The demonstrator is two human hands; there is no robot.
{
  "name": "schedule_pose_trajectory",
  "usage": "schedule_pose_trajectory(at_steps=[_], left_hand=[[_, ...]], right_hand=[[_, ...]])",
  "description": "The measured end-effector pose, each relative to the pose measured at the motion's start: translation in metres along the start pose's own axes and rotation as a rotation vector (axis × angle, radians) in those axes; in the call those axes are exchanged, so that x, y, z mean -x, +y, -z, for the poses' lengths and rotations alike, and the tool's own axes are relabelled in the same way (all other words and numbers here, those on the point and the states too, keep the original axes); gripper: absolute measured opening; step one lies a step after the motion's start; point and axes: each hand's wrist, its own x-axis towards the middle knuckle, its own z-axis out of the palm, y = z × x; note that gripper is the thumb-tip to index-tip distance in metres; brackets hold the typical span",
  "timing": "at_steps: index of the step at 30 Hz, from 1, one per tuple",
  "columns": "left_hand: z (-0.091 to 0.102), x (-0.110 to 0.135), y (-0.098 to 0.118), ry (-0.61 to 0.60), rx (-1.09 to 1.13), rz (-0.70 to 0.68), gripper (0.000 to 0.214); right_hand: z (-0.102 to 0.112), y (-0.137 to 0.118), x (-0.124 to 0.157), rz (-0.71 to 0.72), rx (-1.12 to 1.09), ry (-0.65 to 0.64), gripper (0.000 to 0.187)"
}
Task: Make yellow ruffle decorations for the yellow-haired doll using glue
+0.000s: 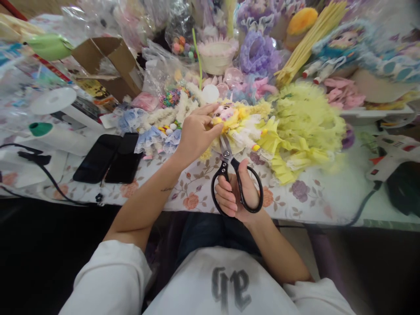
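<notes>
My right hand point(236, 196) grips black-handled scissors point(226, 154), thumb through one loop and fingers through the other. The blades are slightly parted and point away from me, their tips at the lower edge of a small doll point(226, 114) in yellow and white clothes. My left hand point(201, 131) is closed on the doll by its head and collar, thumb and fingers on either side. What lies between the blade tips is too small to make out. Right of the doll spreads a heap of yellow-green ruffled material point(308, 127).
Two dark phones point(98, 157) lie on the flowered tablecloth at left, near a thread cone point(59, 136). A cardboard box point(106, 65) stands behind them. A glue gun point(392, 153) with its cord is at right. Dolls, a white basket point(218, 56) and plastic bags crowd the back.
</notes>
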Motion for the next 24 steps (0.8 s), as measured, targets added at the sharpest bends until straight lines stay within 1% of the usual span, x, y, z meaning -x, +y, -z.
schedule_pose_trajectory(at_steps=[7, 11, 14, 18, 21, 24], left_hand=[[-0.002, 0.002, 0.003, 0.018, 0.021, 0.018, 0.021], [-0.002, 0.003, 0.005, -0.002, 0.010, 0.015, 0.023], [-0.001, 0.004, 0.006, -0.015, -0.005, 0.002, 0.021], [0.001, 0.005, 0.006, -0.041, -0.039, -0.047, 0.019], [0.001, 0.004, 0.004, -0.068, -0.059, -0.063, 0.019], [-0.002, 0.003, 0.000, -0.051, -0.088, -0.059, 0.012]], right_hand=[[-0.004, 0.004, -0.001, 0.028, 0.018, 0.054, 0.075], [-0.005, 0.009, -0.002, 0.051, 0.032, 0.090, 0.075], [-0.004, 0.013, -0.004, 0.083, 0.091, 0.138, 0.074], [-0.002, 0.014, -0.007, 0.132, 0.224, 0.207, 0.072], [-0.001, 0.014, -0.005, 0.114, 0.289, 0.220, 0.074], [0.000, 0.012, -0.001, 0.076, 0.319, 0.205, 0.075]])
